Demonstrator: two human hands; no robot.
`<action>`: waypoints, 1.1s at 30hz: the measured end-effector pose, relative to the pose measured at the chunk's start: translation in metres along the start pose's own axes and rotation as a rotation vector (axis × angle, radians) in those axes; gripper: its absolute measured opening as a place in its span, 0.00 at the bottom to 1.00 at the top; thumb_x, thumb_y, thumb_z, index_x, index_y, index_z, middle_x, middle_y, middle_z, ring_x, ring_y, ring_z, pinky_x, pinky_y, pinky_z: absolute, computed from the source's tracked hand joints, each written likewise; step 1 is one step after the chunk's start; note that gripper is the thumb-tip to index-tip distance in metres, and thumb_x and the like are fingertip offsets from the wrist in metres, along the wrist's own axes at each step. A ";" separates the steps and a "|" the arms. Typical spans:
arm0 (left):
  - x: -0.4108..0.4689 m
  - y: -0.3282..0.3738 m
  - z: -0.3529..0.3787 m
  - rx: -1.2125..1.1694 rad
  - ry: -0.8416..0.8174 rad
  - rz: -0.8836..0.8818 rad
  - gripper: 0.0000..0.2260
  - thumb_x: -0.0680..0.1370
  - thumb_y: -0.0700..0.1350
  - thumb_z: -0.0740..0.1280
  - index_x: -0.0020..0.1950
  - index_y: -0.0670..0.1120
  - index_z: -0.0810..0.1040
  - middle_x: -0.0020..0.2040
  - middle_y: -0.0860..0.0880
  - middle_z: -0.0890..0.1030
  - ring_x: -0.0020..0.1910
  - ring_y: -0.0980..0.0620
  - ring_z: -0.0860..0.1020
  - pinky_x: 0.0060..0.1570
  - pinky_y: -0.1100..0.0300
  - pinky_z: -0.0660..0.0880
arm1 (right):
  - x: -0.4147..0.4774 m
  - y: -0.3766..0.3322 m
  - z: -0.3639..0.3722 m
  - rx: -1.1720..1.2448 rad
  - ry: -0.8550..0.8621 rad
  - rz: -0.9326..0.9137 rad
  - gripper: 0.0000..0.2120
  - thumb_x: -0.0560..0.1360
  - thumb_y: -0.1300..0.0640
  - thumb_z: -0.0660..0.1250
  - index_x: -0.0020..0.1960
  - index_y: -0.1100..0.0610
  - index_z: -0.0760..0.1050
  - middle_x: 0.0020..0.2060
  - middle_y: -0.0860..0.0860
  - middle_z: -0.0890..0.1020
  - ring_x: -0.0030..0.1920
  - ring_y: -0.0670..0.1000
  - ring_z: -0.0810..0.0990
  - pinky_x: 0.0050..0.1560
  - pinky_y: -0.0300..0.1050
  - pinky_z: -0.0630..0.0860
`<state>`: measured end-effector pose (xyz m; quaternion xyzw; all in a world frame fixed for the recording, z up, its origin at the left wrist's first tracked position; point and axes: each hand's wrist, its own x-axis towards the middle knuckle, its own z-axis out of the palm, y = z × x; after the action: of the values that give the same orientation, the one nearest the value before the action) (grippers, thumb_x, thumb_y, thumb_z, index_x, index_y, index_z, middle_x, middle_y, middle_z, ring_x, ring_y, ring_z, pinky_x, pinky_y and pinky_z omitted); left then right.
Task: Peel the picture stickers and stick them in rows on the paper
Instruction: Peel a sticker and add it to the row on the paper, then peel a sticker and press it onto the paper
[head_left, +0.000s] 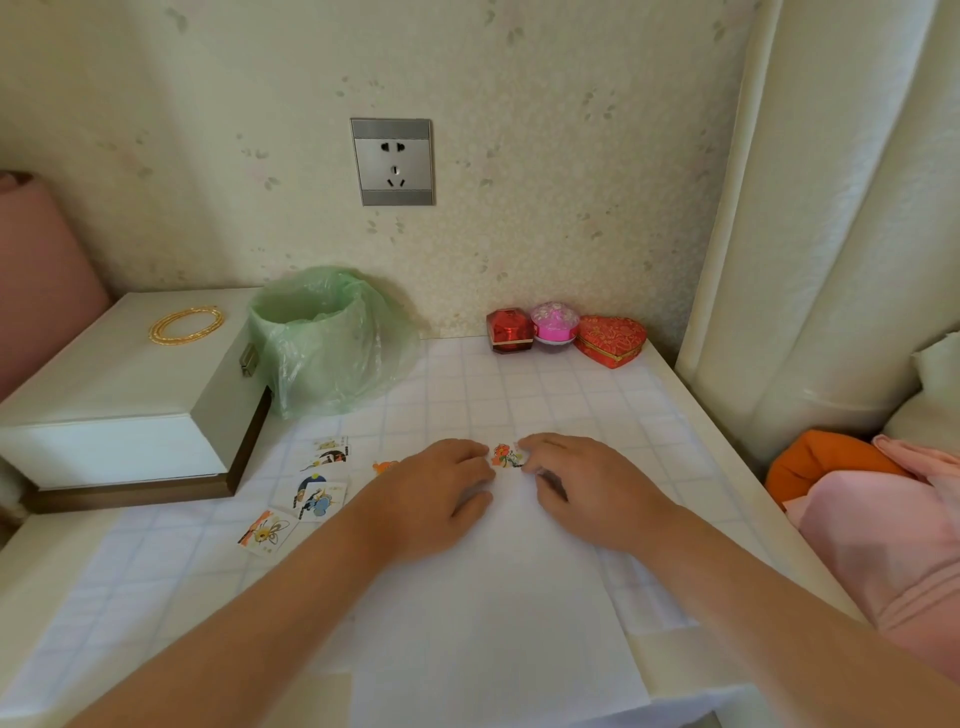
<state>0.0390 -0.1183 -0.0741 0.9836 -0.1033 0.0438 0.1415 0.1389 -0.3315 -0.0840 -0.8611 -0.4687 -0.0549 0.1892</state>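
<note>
A white sheet of paper (493, 597) lies on the table in front of me. At its far edge sits an orange flower sticker (506, 455), between my two hands. My left hand (436, 493) rests on the paper with its fingertips touching the sticker's left side. The fingers of my right hand (582, 483) press on its right side. Left of the paper lie several loose picture stickers (319, 499): a bee one (267, 531), a blue one and others. Another orange sticker (385, 466) shows by my left hand, partly hidden.
A green plastic bag (327, 338) stands at the back left beside a white box (130, 395) with a gold chain (186, 323) on top. Red and pink trinket boxes (563, 332) line the wall. Pink and orange cloth (857, 499) lies off the right edge.
</note>
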 end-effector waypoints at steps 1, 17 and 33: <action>0.000 0.000 0.000 0.000 0.001 -0.002 0.30 0.74 0.62 0.46 0.66 0.50 0.75 0.72 0.52 0.70 0.72 0.54 0.66 0.62 0.55 0.73 | 0.000 -0.001 0.000 -0.002 -0.001 -0.002 0.13 0.77 0.59 0.63 0.59 0.55 0.79 0.61 0.48 0.81 0.55 0.50 0.81 0.55 0.41 0.76; -0.002 0.000 0.002 -0.155 0.060 -0.060 0.19 0.81 0.50 0.62 0.73 0.50 0.70 0.73 0.54 0.68 0.73 0.55 0.65 0.69 0.63 0.62 | 0.020 -0.033 -0.014 -0.222 -0.067 0.057 0.16 0.77 0.50 0.59 0.55 0.49 0.84 0.51 0.47 0.81 0.46 0.51 0.80 0.46 0.49 0.73; -0.106 -0.070 -0.068 -0.031 0.153 -0.440 0.14 0.81 0.43 0.63 0.66 0.53 0.76 0.57 0.55 0.78 0.51 0.56 0.77 0.52 0.60 0.75 | 0.090 -0.155 0.023 0.059 -0.252 -0.002 0.14 0.80 0.50 0.64 0.63 0.48 0.79 0.55 0.48 0.80 0.54 0.51 0.78 0.50 0.45 0.73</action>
<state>-0.0527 -0.0128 -0.0397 0.9739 0.1241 0.0849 0.1702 0.0586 -0.1759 -0.0381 -0.8546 -0.4913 0.0676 0.1541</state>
